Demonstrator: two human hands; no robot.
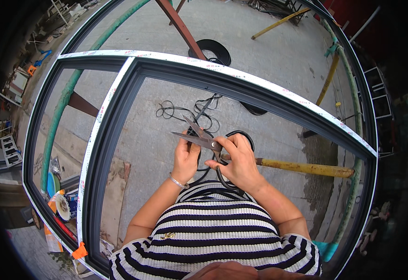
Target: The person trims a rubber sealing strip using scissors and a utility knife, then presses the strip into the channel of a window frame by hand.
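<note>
My right hand (242, 163) is closed around the black handles of a large pair of scissors (195, 140). The blades stand apart and point left, over my left hand (185, 158). Between the closed fingers and thumb of that hand is the end of a black rubber strip (191, 132), close to the blades. Whether the blades touch the strip I cannot tell. More of this thin black strip (168, 111) lies looped on the ground beyond my hands. Around me is a dark grey window frame (120, 116) with white protective film on its bars.
Green-wrapped poles (60, 109) and a yellow pole (302, 167) run beneath the frame. A coil of black strip (222, 51) rests on the ground beside a red-brown beam (185, 30). An orange flap (80, 252) hangs at the frame's lower left corner.
</note>
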